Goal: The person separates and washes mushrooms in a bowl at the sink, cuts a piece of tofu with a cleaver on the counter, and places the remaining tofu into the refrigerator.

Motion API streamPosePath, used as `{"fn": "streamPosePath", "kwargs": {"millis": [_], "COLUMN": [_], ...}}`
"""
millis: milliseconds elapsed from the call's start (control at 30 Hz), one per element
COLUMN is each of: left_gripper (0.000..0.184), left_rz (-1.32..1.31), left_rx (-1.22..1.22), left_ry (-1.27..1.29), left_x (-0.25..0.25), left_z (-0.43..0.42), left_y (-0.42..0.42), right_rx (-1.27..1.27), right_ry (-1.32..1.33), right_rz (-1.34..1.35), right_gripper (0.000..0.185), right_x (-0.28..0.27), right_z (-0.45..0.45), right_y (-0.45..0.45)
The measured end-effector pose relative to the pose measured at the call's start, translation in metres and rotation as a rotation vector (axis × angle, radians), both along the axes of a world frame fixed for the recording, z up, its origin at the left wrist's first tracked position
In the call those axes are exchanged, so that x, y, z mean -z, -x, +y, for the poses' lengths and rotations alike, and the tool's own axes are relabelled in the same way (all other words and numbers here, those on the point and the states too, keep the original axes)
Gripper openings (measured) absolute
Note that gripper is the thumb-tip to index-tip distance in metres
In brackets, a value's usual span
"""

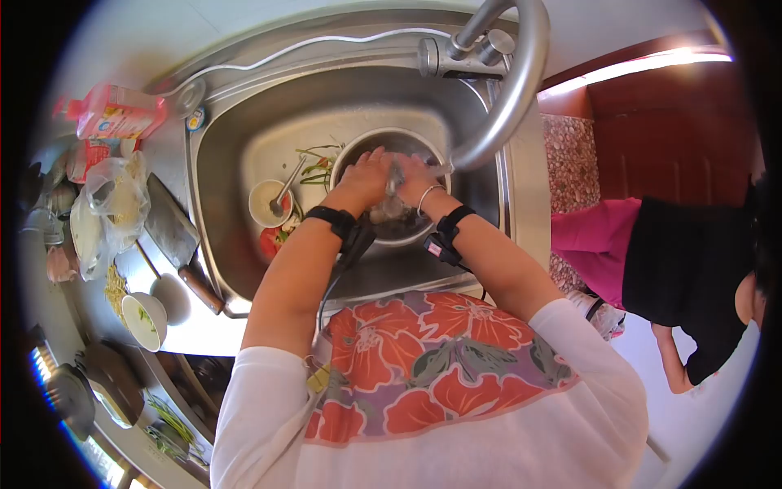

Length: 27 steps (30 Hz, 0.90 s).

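A round metal bowl (346, 151) stands in the steel sink (326, 122) under the curved faucet (521, 90), with what looks like water running between my hands. My left hand (368, 178) is over the bowl's left part, back up, its fingers bent inward. Close beside it my right hand (415, 178) curls near the stream, a bracelet on its wrist. What the fingers grip, if anything, is hidden by the hands and splashing. Pale, blurred shapes show in the bowl below. Left of it lie green vegetable scraps (318, 169) and a small white bowl (267, 204) with a spoon (289, 181).
On the left counter lie a cleaver (169, 224), plastic bags (122, 200), a pink bottle (120, 112), a ladle (169, 295) and a white bowl (144, 320). A red item (270, 242) is in the sink. Another person (684, 273) is at right.
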<state>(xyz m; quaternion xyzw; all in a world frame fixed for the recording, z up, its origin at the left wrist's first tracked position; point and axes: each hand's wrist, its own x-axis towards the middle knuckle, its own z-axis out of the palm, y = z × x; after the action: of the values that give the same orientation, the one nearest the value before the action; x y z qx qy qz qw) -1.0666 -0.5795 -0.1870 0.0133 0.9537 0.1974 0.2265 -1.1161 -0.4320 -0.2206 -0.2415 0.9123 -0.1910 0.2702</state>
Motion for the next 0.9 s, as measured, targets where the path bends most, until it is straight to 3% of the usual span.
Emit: {"fn": "streamPosePath", "kwargs": {"millis": [100, 167, 267, 367, 433, 467, 500, 567, 600, 667, 767, 900], "left_gripper": [0.081, 0.080, 0.080, 0.070, 0.071, 0.072, 0.070, 0.065, 0.062, 0.057, 0.052, 0.055], "left_rz": [-0.061, -0.033, -0.205, -0.408, -0.472, -0.504, -0.627, -0.838, -0.858, -0.895, -0.860, -0.609], "left_rx": [0.055, 0.067, 0.065, -0.092, -0.100, -0.107, -0.338, -0.813, -0.890, -1.039, -1.009, -1.022], "left_ry": [0.035, 0.041, -0.014, -0.153, -0.198, -0.221, -0.455, -0.925, -1.014, -1.193, -1.190, -1.078], "left_x": [0.009, 0.027, 0.042, 0.036, 0.062, 0.066, 0.068, 0.056, 0.053, 0.047, 0.024, -0.009], "left_z": [0.003, 0.000, -0.004, 0.004, 0.006, 0.005, 0.003, 0.001, 0.001, 0.000, -0.006, 0.004], "left_y": [0.014, 0.015, 0.017, 0.010, 0.005, 0.001, -0.007, -0.022, -0.025, -0.030, -0.032, -0.031], "right_rx": [-0.024, -0.009, 0.064, 0.103, 0.260, 0.374, 0.496, 0.816, 0.920, 1.066, 1.153, 1.110], "right_ry": [-0.074, -0.132, -0.202, -0.132, 0.074, 0.150, 0.219, 0.301, 0.364, 0.514, 0.682, 0.914], "right_rz": [-0.014, -0.057, -0.179, -0.499, -0.762, -0.896, -1.025, -1.276, -1.365, -1.403, -1.465, -1.461], "right_gripper": [0.069, 0.069, 0.065, 0.061, 0.058, 0.056, 0.054, 0.051, 0.041, 0.039, 0.046, 0.066], "right_x": [0.027, 0.023, 0.016, -0.006, 0.052, 0.054, 0.056, 0.001, 0.014, 0.023, 0.010, -0.045], "right_z": [-0.006, -0.009, -0.011, -0.010, 0.000, 0.002, 0.004, -0.003, -0.001, -0.009, -0.012, -0.021], "right_y": [0.004, 0.003, -0.004, -0.005, -0.016, -0.021, -0.027, -0.028, -0.032, -0.040, -0.047, -0.051]}}
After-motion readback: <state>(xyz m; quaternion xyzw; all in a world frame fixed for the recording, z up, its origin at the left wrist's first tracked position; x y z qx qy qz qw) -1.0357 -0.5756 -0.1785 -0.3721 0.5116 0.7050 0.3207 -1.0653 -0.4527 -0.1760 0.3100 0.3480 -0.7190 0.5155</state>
